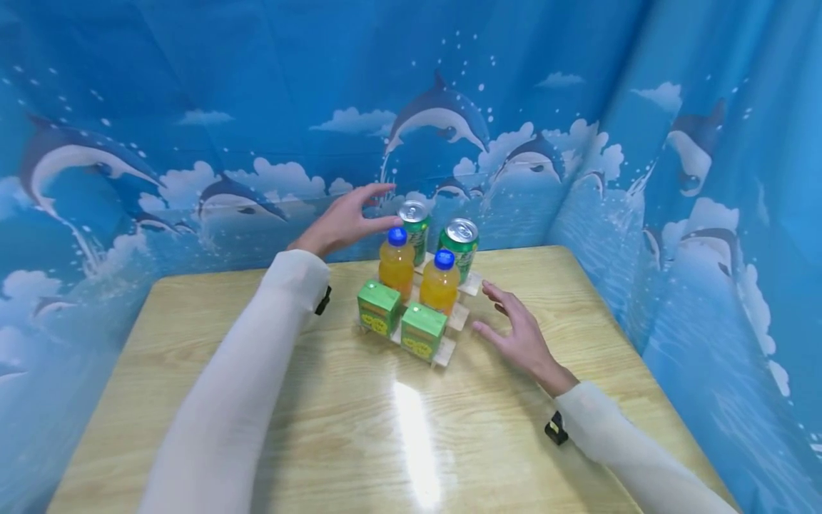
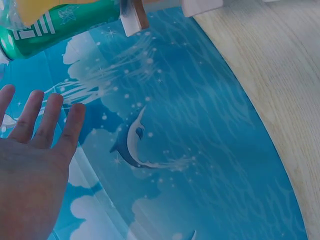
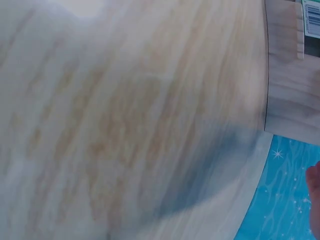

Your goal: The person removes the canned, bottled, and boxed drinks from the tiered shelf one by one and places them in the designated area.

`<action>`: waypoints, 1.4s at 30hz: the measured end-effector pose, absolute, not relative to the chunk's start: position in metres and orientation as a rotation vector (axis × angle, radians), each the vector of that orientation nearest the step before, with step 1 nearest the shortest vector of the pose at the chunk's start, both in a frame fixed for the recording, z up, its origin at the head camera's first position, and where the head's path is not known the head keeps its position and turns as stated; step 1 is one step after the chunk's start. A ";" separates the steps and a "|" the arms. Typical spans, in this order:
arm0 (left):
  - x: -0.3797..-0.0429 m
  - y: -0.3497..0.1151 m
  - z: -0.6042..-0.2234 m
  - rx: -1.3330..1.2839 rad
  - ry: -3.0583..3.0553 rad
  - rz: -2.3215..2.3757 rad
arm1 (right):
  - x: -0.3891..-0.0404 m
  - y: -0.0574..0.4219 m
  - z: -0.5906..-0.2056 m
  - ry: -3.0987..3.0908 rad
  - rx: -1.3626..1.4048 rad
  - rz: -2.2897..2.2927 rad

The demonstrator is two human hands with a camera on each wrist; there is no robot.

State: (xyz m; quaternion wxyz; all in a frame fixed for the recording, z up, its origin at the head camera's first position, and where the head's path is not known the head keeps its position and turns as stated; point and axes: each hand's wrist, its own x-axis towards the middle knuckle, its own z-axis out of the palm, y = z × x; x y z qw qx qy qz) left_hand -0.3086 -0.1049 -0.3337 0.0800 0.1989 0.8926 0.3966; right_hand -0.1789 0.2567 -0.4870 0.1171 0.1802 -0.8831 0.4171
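Note:
A small stepped wooden rack (image 1: 459, 316) stands on the table, bearing drinks in three rows. At the back are two green cans (image 1: 459, 251), in the middle two orange-juice bottles (image 1: 396, 270) with blue caps, and in front two green drink cartons (image 1: 424, 332). My left hand (image 1: 349, 220) hovers beside the back left can, fingers extended and thumb spread; the left wrist view shows its palm empty below a green can (image 2: 75, 27). To the right of the rack, my right hand (image 1: 519, 335) is held with fingers loosely bent, holding nothing. Only a sliver of it shows in the right wrist view.
The light wooden table (image 1: 347, 428) carries a bright glare streak in front of the rack. A blue curtain (image 1: 289, 93) printed with dolphins hangs behind the table and along its right side. Both forearms wear white sleeves with dark straps at the wrists.

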 end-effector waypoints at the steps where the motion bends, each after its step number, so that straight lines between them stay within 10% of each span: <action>1: -0.309 -0.104 -0.333 0.596 2.657 1.198 | -0.178 0.256 -0.488 -2.580 0.539 1.216; 42: -0.329 -0.076 -0.347 0.541 2.444 1.280 | -0.173 0.227 -0.510 -2.595 0.531 1.161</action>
